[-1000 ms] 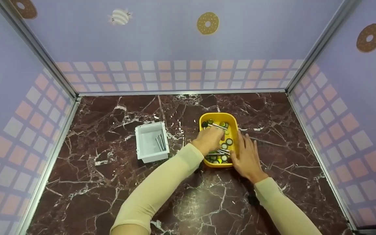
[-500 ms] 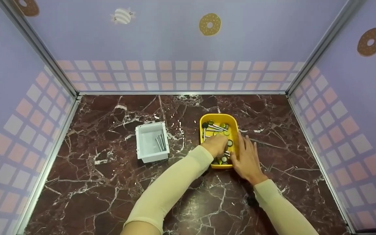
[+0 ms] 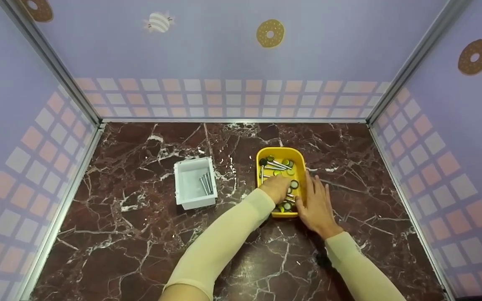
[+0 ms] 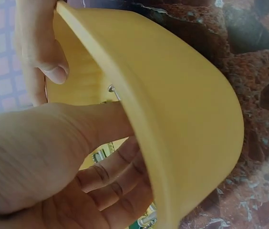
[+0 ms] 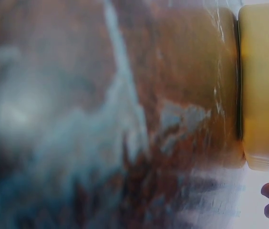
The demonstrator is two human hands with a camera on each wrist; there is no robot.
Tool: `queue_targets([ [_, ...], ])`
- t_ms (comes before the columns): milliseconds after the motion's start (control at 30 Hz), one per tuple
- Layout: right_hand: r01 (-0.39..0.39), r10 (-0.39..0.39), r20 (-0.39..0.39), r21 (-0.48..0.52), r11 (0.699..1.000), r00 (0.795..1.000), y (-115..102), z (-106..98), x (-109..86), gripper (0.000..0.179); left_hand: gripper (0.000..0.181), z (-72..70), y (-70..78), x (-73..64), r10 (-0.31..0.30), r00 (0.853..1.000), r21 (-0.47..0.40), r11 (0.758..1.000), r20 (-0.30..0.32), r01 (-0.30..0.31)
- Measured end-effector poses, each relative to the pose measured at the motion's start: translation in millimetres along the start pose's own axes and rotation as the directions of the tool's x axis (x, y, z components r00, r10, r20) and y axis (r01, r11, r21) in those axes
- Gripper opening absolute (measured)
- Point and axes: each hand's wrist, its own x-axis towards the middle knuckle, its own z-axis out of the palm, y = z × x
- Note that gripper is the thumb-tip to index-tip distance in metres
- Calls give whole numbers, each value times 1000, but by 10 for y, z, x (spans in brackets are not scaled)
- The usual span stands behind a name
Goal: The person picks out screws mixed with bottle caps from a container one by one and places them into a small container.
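In the head view, a yellow bin [image 3: 280, 151] holds several silver bolts [image 3: 280, 166] and round pieces that look like bottle caps [image 3: 294, 184]. My left hand [image 3: 278, 187] reaches into its middle. In the left wrist view the bin's wall [image 4: 182, 109] hides the left fingertips, so what they touch cannot be made out. A bolt head [image 4: 111, 88] shows near the left thumb. My right hand [image 3: 317, 205] holds the bin's right side, fingers long against the outside and thumb over the rim. To the left stands a white bin [image 3: 188, 188] with several bolts [image 3: 206, 184] inside.
Both bins stand on a dark red marbled tabletop [image 3: 140, 234], with a strip of it between them. Purple panels [image 3: 211, 50] with grey edge strips enclose the back and both sides.
My left hand has moved from the bin's middle-left toward its near part, uncovering bolts at the far end. My right hand and the white bin stay in place.
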Motion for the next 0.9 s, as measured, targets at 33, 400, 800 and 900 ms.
queue_targets([
  [33, -1, 1, 2, -1, 1000, 1000, -3, 3, -3, 90, 24, -15, 4, -26, -2, 1000, -3, 1000, -4, 2],
  [400, -8, 8, 2, -3, 1000, 1000, -19, 6, -11, 91, 27, 7, -66, 23, 10, 1000, -44, 999, 30, -9],
  [800, 14, -14, -6, -22, 1000, 1000, -7, 0, -3, 90, 36, -782, 168, -845, -97, 995, -228, 969, 5, 95],
  [900, 11, -11, -6, -21, 1000, 1000, -6, 1, -14, 90, 48, -908, 222, -988, -79, 997, -262, 963, -25, 70],
])
